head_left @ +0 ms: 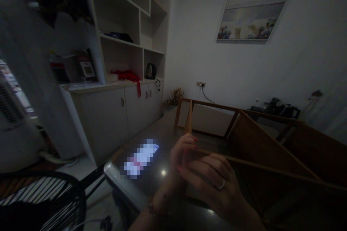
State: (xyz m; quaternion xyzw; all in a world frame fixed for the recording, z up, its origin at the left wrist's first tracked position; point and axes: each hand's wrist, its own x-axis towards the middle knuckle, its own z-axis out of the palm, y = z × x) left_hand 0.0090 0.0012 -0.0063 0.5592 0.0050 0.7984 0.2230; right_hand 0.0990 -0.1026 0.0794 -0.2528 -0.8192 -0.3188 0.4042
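Note:
My left hand (182,154) and my right hand (217,178) meet in front of me, close to the near corner of a brown wooden shelf frame (271,168). The fingers of both are bent and drawn together. Whatever lies between the fingertips, if anything, is hidden and dim. The frame lies on a glossy grey table (165,187), its panels and slats reaching away to the right. A lit phone (141,158), its screen blurred out, rests on the table left of my left hand.
A black slatted chair (73,202) stands at lower left. Behind it runs a white cabinet (108,119) carrying a kettle (150,71), red cloth (127,75) and a dark bottle (58,68). Black items (279,108) sit beyond the frame, near the wall.

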